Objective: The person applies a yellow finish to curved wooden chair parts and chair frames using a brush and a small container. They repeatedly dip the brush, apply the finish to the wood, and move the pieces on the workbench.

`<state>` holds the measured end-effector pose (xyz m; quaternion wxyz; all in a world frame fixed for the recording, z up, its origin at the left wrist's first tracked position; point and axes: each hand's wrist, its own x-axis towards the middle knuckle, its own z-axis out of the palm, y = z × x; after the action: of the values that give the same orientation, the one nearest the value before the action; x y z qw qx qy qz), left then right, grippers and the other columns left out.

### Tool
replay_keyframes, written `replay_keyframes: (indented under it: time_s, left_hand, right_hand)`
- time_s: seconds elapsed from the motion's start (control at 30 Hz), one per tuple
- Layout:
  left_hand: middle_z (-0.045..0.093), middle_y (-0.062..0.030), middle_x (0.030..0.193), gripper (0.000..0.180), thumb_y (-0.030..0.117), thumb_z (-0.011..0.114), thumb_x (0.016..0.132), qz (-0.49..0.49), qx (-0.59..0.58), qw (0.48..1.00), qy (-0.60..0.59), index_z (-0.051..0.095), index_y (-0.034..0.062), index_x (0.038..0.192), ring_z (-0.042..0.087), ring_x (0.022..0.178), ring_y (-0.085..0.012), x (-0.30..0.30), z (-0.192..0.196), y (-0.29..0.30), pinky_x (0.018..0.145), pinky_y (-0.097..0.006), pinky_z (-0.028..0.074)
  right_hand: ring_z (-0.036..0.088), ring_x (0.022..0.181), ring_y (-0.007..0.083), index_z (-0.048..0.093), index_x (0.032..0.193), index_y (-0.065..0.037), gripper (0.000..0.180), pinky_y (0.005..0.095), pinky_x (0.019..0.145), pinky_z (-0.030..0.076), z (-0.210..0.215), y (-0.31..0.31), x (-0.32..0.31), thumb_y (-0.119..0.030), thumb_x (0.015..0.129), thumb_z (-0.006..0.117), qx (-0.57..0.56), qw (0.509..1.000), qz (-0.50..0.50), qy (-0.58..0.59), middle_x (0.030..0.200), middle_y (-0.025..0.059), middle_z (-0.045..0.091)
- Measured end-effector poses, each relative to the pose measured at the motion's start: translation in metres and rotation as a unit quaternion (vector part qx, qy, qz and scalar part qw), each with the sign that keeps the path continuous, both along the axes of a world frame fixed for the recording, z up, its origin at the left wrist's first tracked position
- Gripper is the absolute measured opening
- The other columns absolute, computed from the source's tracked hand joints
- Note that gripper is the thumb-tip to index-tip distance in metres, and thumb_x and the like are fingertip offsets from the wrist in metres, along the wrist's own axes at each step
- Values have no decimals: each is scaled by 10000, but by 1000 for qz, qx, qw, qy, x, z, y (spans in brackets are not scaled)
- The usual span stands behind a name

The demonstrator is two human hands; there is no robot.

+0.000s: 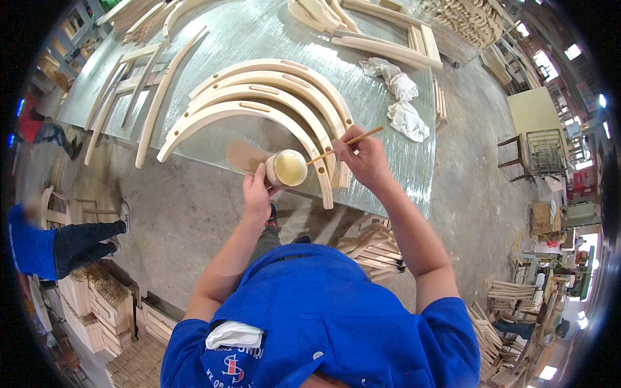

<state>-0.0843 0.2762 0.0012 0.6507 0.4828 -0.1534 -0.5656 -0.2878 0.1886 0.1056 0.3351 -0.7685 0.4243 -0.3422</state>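
Note:
My left hand [257, 193] is wrapped round a small round container [289, 168] with pale yellow, creamy stuff inside, likely glue. It is tilted, its mouth facing up at me. In my right hand [362, 155] is a thin wooden stick [352, 140], pinched between the fingers. Its lower end comes down beside the container's rim, close to the nearest curved piece; whether it touches either I cannot tell. Several curved wooden pieces [255, 110] lie nested on the table, with round holes near their ends and long slots at mid-arc.
The table [226, 39] has a shiny, film-like top. White rags [407, 119] lie at its right; wooden frames [145, 84] rest at the left and far side. Stacked wooden parts [372, 249] stand below the near edge. A person in blue [39, 242] is at the left.

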Motion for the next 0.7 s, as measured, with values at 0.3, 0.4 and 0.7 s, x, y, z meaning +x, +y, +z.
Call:
replay_keyframes:
  time_s: [0.3,0.4,0.7]
  left_hand:
    - [587,-68,1095,286,245,400,964,-19,-28,999,18,447,80,1192,626,912,-178,-19,19,-21,736,-353,548]
    - [587,-68,1096,288,248,396,965,0,-14,1000,12,440,84,1197,625,918,-179,-17,19,-25,736,-356,547]
    - [583,-47,1078,264,241,443,949,-27,-34,999,7,455,86,1162,622,881,-172,-38,24,-43,673,-339,540]
  right_hand:
    - [593,598,145,496,830,-19,117,263,564,513,-27,0,-24,-92,878,575,196,918,-87,-333,727,108,611]
    - [604,662,169,490,885,-4,94,289,634,527,-35,5,-34,-32,850,573,280,847,-81,-444,781,116,603]
    - [561,548,126,509,840,-63,108,281,518,510,-84,8,-27,-127,865,592,408,732,-181,-514,695,53,573]
